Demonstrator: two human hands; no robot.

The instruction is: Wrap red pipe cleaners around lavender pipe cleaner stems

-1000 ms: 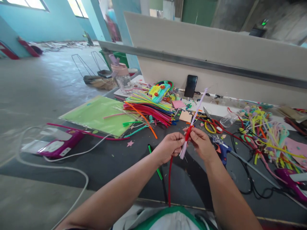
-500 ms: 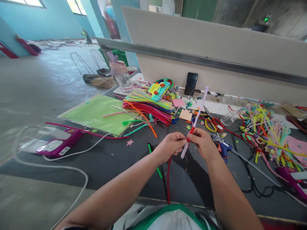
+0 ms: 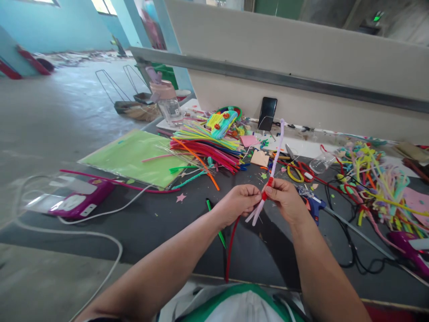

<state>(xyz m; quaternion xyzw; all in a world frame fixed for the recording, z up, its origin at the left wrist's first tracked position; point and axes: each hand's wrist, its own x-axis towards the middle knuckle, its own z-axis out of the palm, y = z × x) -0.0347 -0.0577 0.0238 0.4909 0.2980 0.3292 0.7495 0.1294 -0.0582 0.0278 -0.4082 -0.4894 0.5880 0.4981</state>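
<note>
Across the dark grey tabletop (image 3: pixel 161 246) from me, a black rectangular phone (image 3: pixel 267 113) leans upright against a broad off-white board (image 3: pixel 284 38). To my left I see a clear plastic bottle with a pink lid (image 3: pixel 170 109), a light green sheet in clear plastic (image 3: pixel 134 156), and a purple power strip with white sockets (image 3: pixel 82 199). On the floor beyond sit dark dustpans with wire handles (image 3: pixel 126 107). To my right lies a blue glue gun (image 3: pixel 315 209), near tangled black cables (image 3: pixel 351 243).

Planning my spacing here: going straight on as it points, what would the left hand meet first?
Probably the red-wrapped lavender stems, right by the left hand's fingertips; whether they already touch is unclear.
</note>
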